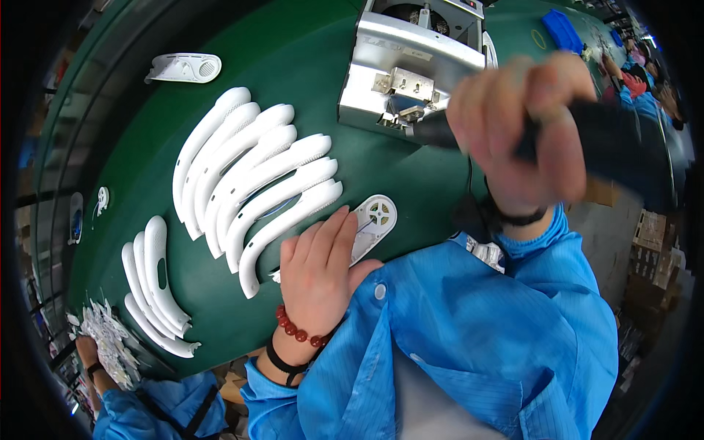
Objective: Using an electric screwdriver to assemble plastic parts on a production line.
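Note:
My right hand, slightly blurred, is wrapped round a black electric screwdriver. The tool lies nearly level, and its tip reaches the front of a silver metal screw feeder. Close to my body, my left hand lies with outstretched fingers over a white plastic shell, thumb apart. The shell's rounded end shows a round part with a yellowish-green centre and a thin wire; my fingers hide its other end. Left of that hand, several curved white handle-like casings lie side by side.
More curved white casings lie at the lower left of the green table. A white shell with a round grille sits at the far left. A blue bin stands far right. Other people in blue work nearby, one beside a pile of white pieces.

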Tool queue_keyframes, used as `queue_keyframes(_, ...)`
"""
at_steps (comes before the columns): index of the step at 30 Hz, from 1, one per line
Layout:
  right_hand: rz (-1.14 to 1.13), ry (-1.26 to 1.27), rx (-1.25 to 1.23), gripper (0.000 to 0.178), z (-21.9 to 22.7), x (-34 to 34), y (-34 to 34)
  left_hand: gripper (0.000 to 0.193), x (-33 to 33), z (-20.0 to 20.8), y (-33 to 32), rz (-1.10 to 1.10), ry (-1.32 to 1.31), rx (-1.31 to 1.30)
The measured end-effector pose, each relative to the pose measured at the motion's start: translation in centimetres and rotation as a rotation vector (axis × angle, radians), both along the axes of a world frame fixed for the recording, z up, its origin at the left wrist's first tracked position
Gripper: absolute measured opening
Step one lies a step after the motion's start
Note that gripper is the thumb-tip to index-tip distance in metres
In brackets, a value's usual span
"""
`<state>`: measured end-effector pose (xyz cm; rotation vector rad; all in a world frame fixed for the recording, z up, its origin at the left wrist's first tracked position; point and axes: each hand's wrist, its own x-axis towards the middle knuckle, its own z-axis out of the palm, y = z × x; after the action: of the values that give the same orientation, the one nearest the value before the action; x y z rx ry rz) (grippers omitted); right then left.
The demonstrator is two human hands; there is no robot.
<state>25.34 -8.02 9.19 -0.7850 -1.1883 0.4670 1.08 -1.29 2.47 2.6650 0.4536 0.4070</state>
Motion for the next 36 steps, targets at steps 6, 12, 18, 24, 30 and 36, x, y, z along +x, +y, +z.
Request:
queue_keyframes(6, 0.004, -0.043, -0.015, 0.014, -1.5, 2.5, 2.5, 0.066, -1.4, -0.3, 0.5, 0.07, 0.117, -0.026)
queue_keyframes(12, -0.025, -0.048, -0.044, 0.012, -1.7, 2.3, 2.5, 0.067, -1.6, -1.0, 0.8, 0.078, 0.067, -0.038)
queue_keyframes(18, -0.197, 0.188, -0.04, 0.015, -1.0, 0.0, 4.1, 0.072, -1.8, -1.2, 1.3, 0.102, 0.027, -0.05)
queue_keyframes(24, 0.059, 0.098, -0.149, 0.014, -2.1, -2.0, 1.0, 0.081, -0.7, -1.9, 1.3, 0.08, -0.009, -0.094)
queue_keyframes(30, 0.212, 0.239, -0.201, 0.026, -3.2, -8.5, 1.4, 0.077, -2.3, -2.4, 0.8, 0.154, -0.044, -0.073)
queue_keyframes(36, 0.187, 0.233, -0.296, 0.031, -3.0, -8.4, 1.4, 0.06, -2.4, -2.5, 0.8, 0.131, -0.078, -0.082)
